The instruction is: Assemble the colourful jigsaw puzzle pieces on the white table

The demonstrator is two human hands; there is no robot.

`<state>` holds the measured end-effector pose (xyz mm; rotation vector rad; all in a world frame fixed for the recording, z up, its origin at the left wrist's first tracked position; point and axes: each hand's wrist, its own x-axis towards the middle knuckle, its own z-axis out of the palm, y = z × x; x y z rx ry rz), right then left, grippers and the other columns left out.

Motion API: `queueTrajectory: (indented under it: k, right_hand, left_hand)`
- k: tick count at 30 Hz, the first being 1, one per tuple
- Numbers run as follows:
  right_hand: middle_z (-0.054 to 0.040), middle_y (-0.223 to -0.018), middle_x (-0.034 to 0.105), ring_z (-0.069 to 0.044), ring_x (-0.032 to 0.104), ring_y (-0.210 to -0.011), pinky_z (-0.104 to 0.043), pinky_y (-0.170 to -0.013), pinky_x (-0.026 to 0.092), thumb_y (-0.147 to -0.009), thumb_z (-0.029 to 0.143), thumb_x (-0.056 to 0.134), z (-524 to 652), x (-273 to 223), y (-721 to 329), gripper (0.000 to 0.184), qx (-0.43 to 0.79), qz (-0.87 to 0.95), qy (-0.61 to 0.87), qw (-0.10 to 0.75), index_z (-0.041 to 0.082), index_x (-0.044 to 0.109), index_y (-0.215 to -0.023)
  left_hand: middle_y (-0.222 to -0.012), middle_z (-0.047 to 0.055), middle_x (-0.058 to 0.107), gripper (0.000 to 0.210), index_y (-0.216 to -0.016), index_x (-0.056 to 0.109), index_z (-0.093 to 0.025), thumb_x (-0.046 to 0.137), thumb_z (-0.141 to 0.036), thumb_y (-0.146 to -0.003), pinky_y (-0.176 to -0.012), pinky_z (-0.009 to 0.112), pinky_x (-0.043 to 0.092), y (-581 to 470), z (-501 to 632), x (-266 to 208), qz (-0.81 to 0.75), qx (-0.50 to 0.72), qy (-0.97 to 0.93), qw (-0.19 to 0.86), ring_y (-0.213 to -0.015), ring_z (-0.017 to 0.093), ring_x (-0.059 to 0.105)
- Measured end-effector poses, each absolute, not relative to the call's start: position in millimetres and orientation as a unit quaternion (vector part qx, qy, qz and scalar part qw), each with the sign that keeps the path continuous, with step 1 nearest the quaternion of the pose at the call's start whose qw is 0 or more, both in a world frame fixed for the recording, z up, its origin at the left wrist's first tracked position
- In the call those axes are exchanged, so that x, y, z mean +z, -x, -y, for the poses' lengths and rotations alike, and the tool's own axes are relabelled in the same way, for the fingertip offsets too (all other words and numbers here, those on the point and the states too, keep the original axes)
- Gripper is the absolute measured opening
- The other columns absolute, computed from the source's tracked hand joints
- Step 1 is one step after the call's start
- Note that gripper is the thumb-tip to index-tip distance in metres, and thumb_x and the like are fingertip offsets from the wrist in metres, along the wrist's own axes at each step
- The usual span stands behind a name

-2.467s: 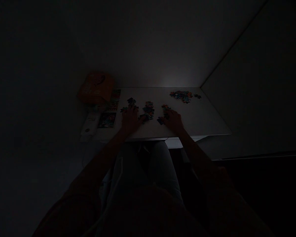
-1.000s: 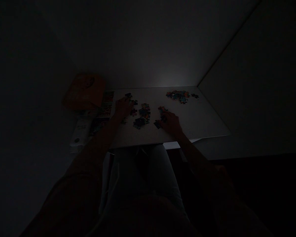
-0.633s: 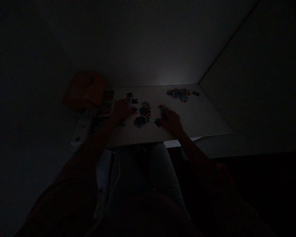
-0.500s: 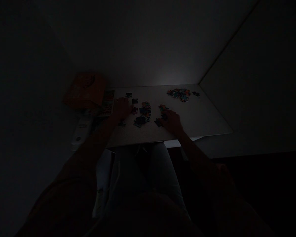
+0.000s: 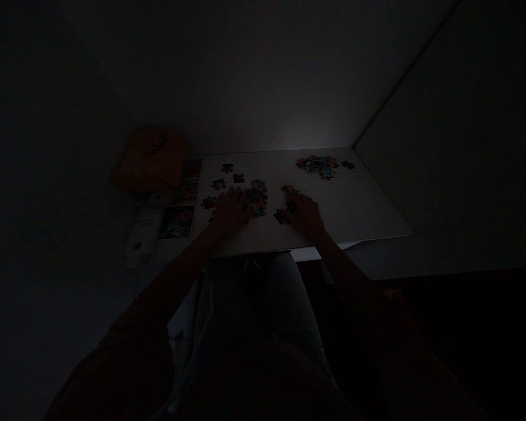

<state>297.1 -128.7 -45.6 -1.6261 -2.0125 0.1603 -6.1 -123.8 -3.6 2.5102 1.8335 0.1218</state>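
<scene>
The scene is very dark. My left hand (image 5: 232,211) lies over jigsaw pieces on the white tabletop (image 5: 333,210), its fingers spread. Under and beside those fingertips is a cluster of puzzle pieces (image 5: 258,196), partly covered. My right hand (image 5: 304,215) rests at a smaller group of pieces (image 5: 289,189), thumb and forefinger apart; a dark piece (image 5: 280,217) lies by the thumb. What its other fingers touch is hidden. Single pieces lie left of and beyond my left hand, among them a dark one (image 5: 239,178) and a multicoloured one (image 5: 219,183).
A larger heap of puzzle pieces (image 5: 318,166) sits at the back right, with a few dark pieces (image 5: 348,165) beside it. Picture sheets (image 5: 177,222) line the left edge, near an orange bag (image 5: 151,158) and a white object (image 5: 144,231). A wall (image 5: 267,88) stands behind.
My left hand has moved right and towards me, from the single pieces onto the cluster. A multicoloured piece and a picture sheet are now uncovered. My right hand has hardly moved.
</scene>
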Motion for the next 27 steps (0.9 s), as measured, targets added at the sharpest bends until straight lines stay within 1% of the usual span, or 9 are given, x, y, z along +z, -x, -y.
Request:
queueTrajectory:
  k: [5,8,11,12,15,18,21,24,27]
  right_hand:
    - [-0.0213,-0.164,0.074,-0.047,0.066,-0.15,-0.069,-0.126,0.05,-0.107,0.059,0.072,129,-45,-297,0.056,0.056,0.745,0.604,0.276,0.023,0.077,-0.15]
    - [-0.0215,-0.164,0.074,-0.047,0.066,-0.15,-0.07,-0.126,0.05,-0.107,0.059,0.071,129,-44,-296,0.055,0.061,0.744,0.606,0.276,0.024,0.077,-0.149]
    - [-0.021,-0.165,0.073,-0.048,0.066,-0.15,-0.072,-0.126,0.049,-0.106,0.06,0.072,129,-43,-296,0.055,0.067,0.742,0.609,0.273,0.024,0.077,-0.147]
    - [-0.0212,-0.166,0.073,-0.048,0.065,-0.151,-0.071,-0.127,0.049,-0.105,0.06,0.072,129,-43,-296,0.056,0.068,0.741,0.609,0.273,0.024,0.077,-0.147]
    - [-0.0222,-0.166,0.073,-0.048,0.065,-0.152,-0.069,-0.128,0.049,-0.104,0.059,0.073,129,-43,-296,0.059,0.067,0.741,0.609,0.275,0.021,0.077,-0.148]
    - [-0.0225,-0.165,0.073,-0.047,0.065,-0.151,-0.07,-0.127,0.048,-0.106,0.061,0.07,130,-44,-296,0.059,0.062,0.741,0.609,0.276,0.021,0.077,-0.15]
    - [-0.0216,-0.165,0.074,-0.047,0.065,-0.151,-0.07,-0.127,0.049,-0.108,0.062,0.066,131,-43,-296,0.058,0.06,0.74,0.609,0.279,0.023,0.077,-0.15]
    - [-0.0217,-0.165,0.074,-0.046,0.066,-0.15,-0.069,-0.126,0.05,-0.11,0.061,0.065,132,-42,-296,0.057,0.061,0.745,0.604,0.277,0.023,0.077,-0.15]
    - [-0.0222,-0.164,0.074,-0.047,0.066,-0.15,-0.07,-0.127,0.049,-0.11,0.062,0.065,131,-41,-296,0.057,0.062,0.745,0.607,0.27,0.023,0.077,-0.15]
  left_hand:
    - [-0.196,0.018,0.032,0.074,-0.187,0.047,-0.012,0.029,-0.05,-0.126,-0.149,0.067,0.019,34,114,4,-0.629,0.06,-0.775,0.002,-0.183,0.043,0.029]
    - [-0.194,0.019,0.035,0.072,-0.183,0.053,-0.008,0.025,-0.043,-0.126,-0.149,0.063,0.021,30,118,10,-0.643,0.088,-0.761,-0.01,-0.182,0.04,0.031]
    - [-0.192,0.016,0.041,0.069,-0.181,0.054,-0.01,0.027,-0.039,-0.126,-0.148,0.056,0.026,11,130,8,-0.626,0.097,-0.774,0.003,-0.182,0.034,0.034]
    - [-0.192,0.015,0.041,0.068,-0.183,0.053,-0.01,0.028,-0.04,-0.126,-0.149,0.054,0.025,4,136,6,-0.617,0.094,-0.781,0.013,-0.182,0.032,0.033]
    - [-0.195,0.017,0.034,0.077,-0.188,0.044,-0.008,0.041,-0.051,-0.124,-0.151,0.059,0.022,-18,151,0,-0.603,0.065,-0.794,0.029,-0.184,0.039,0.026]
    - [-0.198,0.019,0.024,0.084,-0.192,0.039,-0.011,0.044,-0.062,-0.124,-0.151,0.066,0.017,-36,160,-3,-0.584,0.041,-0.81,0.029,-0.186,0.041,0.019]
    - [-0.2,0.017,0.013,0.089,-0.194,0.035,-0.013,0.046,-0.067,-0.124,-0.152,0.063,0.015,-51,165,-1,-0.53,0.024,-0.847,0.035,-0.188,0.038,0.012]
    - [-0.2,0.012,0.015,0.084,-0.193,0.036,-0.016,0.042,-0.066,-0.126,-0.152,0.061,0.018,-59,167,2,-0.483,0.018,-0.873,0.06,-0.188,0.034,0.013]
    - [-0.2,0.011,0.02,0.08,-0.193,0.04,-0.02,0.042,-0.063,-0.126,-0.152,0.063,0.02,-53,163,0,-0.513,0.028,-0.856,0.061,-0.188,0.036,0.016]
